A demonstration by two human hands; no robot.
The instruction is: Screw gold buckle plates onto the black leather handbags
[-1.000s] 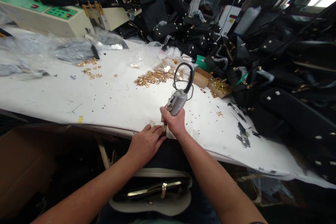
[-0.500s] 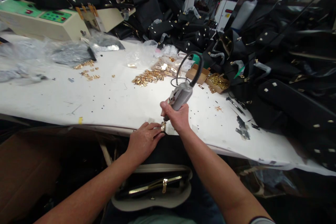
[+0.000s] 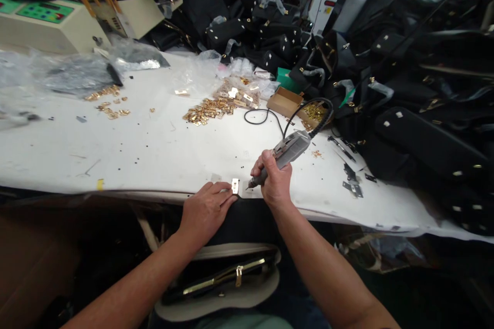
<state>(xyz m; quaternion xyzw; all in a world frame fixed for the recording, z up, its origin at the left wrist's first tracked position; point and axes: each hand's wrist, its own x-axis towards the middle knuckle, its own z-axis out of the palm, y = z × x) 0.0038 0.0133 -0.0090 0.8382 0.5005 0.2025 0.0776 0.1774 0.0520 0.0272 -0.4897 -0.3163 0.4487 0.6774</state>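
Observation:
My right hand (image 3: pixel 276 180) is wrapped round a grey corded electric screwdriver (image 3: pixel 293 148), which tilts with its tip low and to the left, just above the white tabletop. Left of that tip is a small gold metal plate (image 3: pixel 235 186) with a slot, at the end of a black strip. My left hand (image 3: pixel 206 211) is closed on this end, fingertips against the plate's left side. Below both hands an open black handbag (image 3: pixel 239 229) with a pale lining lies towards my lap, a gold zip (image 3: pixel 216 280) showing inside it.
Loose gold fittings (image 3: pixel 208 110) lie heaped mid-table near clear plastic bags. Cardboard boxes (image 3: pixel 284 103) stand behind, one holding small gold parts. A cream machine with a green panel (image 3: pixel 50 20) is at the left. Black bags (image 3: pixel 417 149) pile up along the back and right.
My right hand has swung the screwdriver down and to the right, off the gold plate. The left hand stays at the plate. The view has shifted slightly.

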